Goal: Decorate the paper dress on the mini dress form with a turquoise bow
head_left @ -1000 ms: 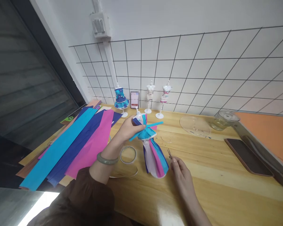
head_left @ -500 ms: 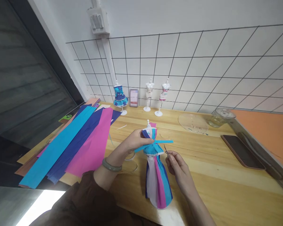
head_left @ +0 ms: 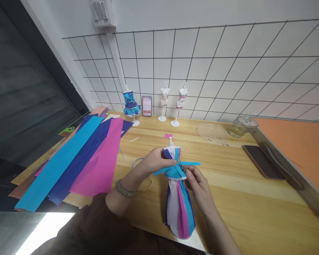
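In front of me stands a small dress form wearing a striped paper dress in white, pink, blue and navy. A narrow light-blue strip crosses its waist, both ends sticking out sideways. My left hand is closed round the dress's bodice, the thumb pressing the strip at the waist. Between the fingers of my right hand are thin dark tweezers, their tips at the strip beside my left thumb. My left fingers behind the bodice are hidden.
Blue, navy and pink paper sheets lie at left. Along the wall stand a blue-dressed form, a phone and two white forms. Right are a clear plate, a glass jar and a dark tray. A tape roll lies behind my left wrist.
My right hand has moved left and up, bringing the tweezers' tips from beside the dress onto the strip at its waist. The view has shifted slightly.
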Demonstrator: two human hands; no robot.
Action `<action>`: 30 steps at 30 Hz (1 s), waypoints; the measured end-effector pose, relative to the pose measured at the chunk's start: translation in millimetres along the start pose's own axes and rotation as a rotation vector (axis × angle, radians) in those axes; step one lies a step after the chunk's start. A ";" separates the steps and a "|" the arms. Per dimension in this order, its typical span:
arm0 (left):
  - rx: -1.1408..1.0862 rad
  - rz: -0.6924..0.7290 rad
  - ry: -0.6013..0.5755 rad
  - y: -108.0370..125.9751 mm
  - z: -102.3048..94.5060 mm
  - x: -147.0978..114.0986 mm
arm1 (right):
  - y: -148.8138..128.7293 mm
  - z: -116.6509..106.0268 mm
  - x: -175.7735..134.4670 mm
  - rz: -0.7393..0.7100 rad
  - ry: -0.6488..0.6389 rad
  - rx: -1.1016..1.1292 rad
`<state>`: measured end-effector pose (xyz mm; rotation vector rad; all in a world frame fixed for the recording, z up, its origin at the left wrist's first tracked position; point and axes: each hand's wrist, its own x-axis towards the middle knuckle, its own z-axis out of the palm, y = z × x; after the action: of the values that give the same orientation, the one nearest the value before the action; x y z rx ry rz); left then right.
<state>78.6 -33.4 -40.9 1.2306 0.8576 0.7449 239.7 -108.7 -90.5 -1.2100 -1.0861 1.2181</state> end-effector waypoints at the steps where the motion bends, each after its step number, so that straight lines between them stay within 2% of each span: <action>1: -0.002 0.001 -0.002 -0.8 0.1 0.2 | -0.2 0.3 -0.6 -0.001 0.002 0.006; 14: 0.018 0.008 -0.001 2.7 3.3 -1.8 | -0.9 6.6 -2.8 -0.023 0.077 0.012; 30: 0.026 0.010 0.014 4.1 3.7 -3.5 | 1.0 8.7 -3.3 -0.072 0.088 0.020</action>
<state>80.0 -37.5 -35.9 1.2547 0.8755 0.7530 230.7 -111.5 -90.6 -1.1876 -1.0415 1.1082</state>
